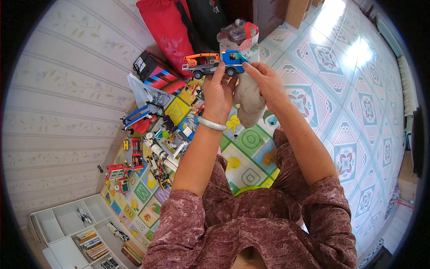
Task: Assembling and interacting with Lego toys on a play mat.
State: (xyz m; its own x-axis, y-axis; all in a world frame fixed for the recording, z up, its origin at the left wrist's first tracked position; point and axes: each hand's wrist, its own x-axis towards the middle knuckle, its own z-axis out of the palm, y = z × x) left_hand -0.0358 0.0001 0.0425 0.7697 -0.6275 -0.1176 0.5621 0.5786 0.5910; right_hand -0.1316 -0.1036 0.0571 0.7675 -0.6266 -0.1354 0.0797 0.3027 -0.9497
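A blue toy truck [232, 60] with a grey flatbed and an orange crane arm is raised in front of me, above the play mat. My left hand [217, 93] grips it from below, its thumb against the truck's side. At the cab end, my right hand [267, 84] is closed, with its thumb touching the truck's front. A greyish, stained soft cloth [249, 101] hangs from beside the right fingers. The truck's far side and some of my fingertips are hidden.
Many toy-brick pieces and models, among them a white rocket-like toy [164, 157], lie on the patterned mat [244, 168] to the left. Behind stand a black-and-pink box [156, 71] and a red bag [166, 33]. A white shelf [60, 219] holds books; tiled floor [329, 96] spreads right.
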